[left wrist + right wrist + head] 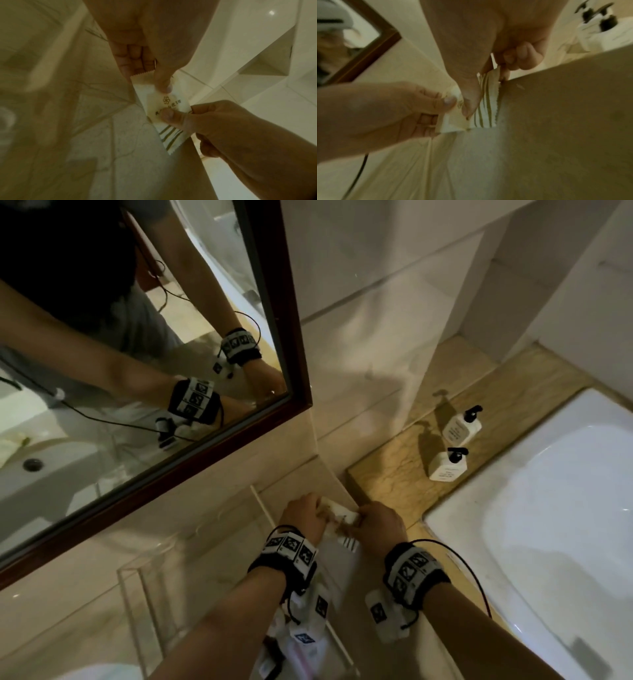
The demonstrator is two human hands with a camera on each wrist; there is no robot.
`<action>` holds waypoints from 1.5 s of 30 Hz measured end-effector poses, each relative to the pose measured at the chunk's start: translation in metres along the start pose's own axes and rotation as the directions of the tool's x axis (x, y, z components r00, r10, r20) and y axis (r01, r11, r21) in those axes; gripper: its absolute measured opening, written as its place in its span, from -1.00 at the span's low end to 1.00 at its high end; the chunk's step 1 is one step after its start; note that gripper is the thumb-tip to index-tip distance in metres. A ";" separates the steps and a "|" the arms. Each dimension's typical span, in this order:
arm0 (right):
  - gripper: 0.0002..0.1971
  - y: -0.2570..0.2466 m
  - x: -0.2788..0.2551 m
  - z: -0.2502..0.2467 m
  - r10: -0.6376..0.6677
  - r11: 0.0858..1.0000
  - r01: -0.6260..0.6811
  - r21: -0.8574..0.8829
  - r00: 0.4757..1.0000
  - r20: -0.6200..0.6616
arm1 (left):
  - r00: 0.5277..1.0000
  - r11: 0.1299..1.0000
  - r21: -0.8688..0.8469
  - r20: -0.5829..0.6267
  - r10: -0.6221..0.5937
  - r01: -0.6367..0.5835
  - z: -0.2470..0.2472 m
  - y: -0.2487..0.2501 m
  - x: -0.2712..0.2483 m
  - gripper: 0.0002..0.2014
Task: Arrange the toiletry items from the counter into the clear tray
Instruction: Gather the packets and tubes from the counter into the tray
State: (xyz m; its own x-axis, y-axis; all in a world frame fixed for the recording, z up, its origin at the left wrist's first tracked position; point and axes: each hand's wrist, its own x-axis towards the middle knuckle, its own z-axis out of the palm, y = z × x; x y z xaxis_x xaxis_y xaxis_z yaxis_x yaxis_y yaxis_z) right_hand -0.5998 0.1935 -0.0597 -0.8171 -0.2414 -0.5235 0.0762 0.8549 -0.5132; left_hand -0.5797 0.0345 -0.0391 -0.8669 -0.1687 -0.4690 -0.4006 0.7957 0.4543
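Observation:
A small white sachet (339,513) with a printed flower mark and olive stripes at one end is held between both hands. My left hand (317,513) pinches its plain end with thumb and fingers (163,85). My right hand (361,520) pinches the middle, with its thumb (169,117) on the print. The sachet (485,117) hangs over the far right corner of the clear acrylic tray (132,590), which stands on the beige counter below the mirror. Several white packets (301,642) lie in the tray's near end, partly hidden by my left wrist.
Two white pump bottles (460,428) (448,465) stand on the marbled ledge (387,474) to the right. A white bathtub (548,508) lies beyond the ledge. A dark-framed mirror (294,337) hangs above the counter, close to the tray's far side.

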 end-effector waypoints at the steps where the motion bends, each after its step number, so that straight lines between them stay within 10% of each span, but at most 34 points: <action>1: -0.71 0.003 -0.003 -0.004 0.008 0.997 -0.011 0.071 1.000 0.030 | 1.000 1.000 -0.018 -0.027 0.005 -0.006 -0.001 0.000 -0.006 -0.83; 6: -0.74 0.010 -0.034 -0.014 -0.049 0.895 0.049 0.443 0.999 -0.013 | 0.985 0.960 -0.278 -0.162 -0.065 0.017 -0.015 -0.006 -0.049 -0.75; 10: -0.73 -0.005 -0.071 -0.017 -0.059 0.792 0.034 0.610 0.998 0.021 | 0.965 0.757 -0.648 -0.137 -0.223 0.083 -0.030 -0.021 -0.103 -0.90; 19: -0.71 -0.051 -0.121 0.022 -0.221 0.922 0.192 0.335 0.974 0.049 | 0.884 0.559 -0.816 -0.146 -0.444 0.146 -0.023 -0.081 -0.203 -0.89; 32: -0.85 -0.057 -0.125 0.068 -0.169 0.972 0.168 -0.166 0.986 0.006 | 0.799 0.635 -0.649 -0.070 -0.598 0.418 0.036 -0.102 -0.224 -0.85; 45: -0.85 -0.048 -0.117 0.068 -0.262 0.962 0.263 0.066 0.965 -0.023 | 0.738 0.603 -0.730 -0.207 -0.643 0.321 0.053 -0.107 -0.221 -0.80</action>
State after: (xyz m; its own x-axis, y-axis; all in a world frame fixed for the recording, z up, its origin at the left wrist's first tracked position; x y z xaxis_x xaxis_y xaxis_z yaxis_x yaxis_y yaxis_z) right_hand -0.4692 0.1494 -0.0205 -0.8217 -0.4463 -0.3546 -0.1039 0.7289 -0.6767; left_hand -0.3294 0.0173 -0.0239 -0.4434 -0.7560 -0.4814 -0.7362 0.0008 0.6768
